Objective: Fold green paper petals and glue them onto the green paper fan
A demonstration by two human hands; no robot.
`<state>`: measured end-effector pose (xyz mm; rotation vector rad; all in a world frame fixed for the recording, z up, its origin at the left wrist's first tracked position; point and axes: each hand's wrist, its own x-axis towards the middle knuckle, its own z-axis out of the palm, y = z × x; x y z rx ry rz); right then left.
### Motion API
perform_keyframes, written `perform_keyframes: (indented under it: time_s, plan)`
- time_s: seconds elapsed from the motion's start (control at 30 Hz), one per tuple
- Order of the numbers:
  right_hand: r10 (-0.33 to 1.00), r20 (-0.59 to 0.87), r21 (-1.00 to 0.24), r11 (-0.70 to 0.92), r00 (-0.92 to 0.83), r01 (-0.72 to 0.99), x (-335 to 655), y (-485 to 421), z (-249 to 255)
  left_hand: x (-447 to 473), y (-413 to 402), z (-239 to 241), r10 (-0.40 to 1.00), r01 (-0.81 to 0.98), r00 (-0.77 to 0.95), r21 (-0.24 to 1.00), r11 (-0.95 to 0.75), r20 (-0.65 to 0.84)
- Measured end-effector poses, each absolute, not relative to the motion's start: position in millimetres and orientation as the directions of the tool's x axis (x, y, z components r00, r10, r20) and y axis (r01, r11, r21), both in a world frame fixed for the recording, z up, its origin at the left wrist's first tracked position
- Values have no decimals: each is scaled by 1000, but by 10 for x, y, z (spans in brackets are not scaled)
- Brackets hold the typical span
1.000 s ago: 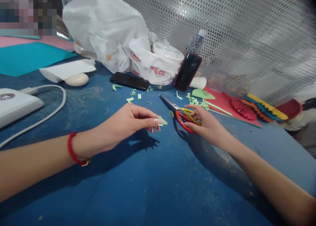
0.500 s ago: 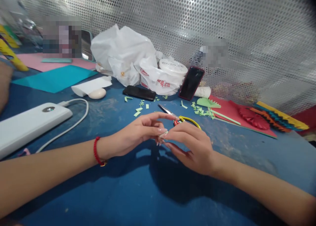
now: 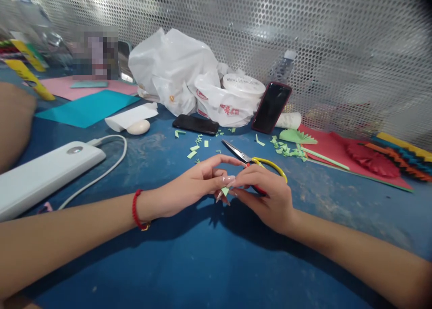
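Observation:
Between my fingertips is a small piece of light green paper [image 3: 225, 191], mostly hidden by the fingers. My left hand [image 3: 199, 183], below a red cord bracelet [image 3: 136, 209], pinches it between thumb and fingers, the index finger stretched out above. My right hand [image 3: 265, 194] has its fingertips closed on the same piece from the other side. Just behind the right hand lie scissors [image 3: 241, 152] with yellow and red handles, blades apart and pointing away to the left. Light green paper scraps [image 3: 192, 154] are scattered beyond the hands.
A dark phone [image 3: 195, 124] lies flat; another phone [image 3: 272, 107] leans upright near white plastic bags [image 3: 175, 65]. A white power bank [image 3: 50, 178] with a cable is at left. Folded green paper [image 3: 297, 137] and red paper [image 3: 324, 142] lie at right. Another person's arm [image 3: 15, 124] shows at the left edge.
A green corner of the paper now shows below my fingertips, where it was less visible before. The view has shifted slightly, so the table things appear further right. Both hands keep their pinch.

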<state>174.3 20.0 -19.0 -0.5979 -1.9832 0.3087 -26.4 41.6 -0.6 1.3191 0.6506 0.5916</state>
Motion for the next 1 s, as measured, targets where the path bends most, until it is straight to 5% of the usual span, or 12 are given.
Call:
perform_keyframes:
  time_s: [0.27,0.53,0.83,1.0]
  plan:
    - [537,752,-457,843,-383,285,1746,196,-177,-265,414,-17,740,-10,668,993,118,-81]
    - [680,651,-614,733,-336,293,1760,206,-167,-290,468,22,721,-69,690,987,146,-58]
    - [797,496,-744,595,-346,304,1769,243,-195,-355,491,-57,658,52,748,982,-183,83]
    - [820,442,-764,556,-362,326,1760,254,-194,-401,474,-51,640,238,746,823,-515,185]
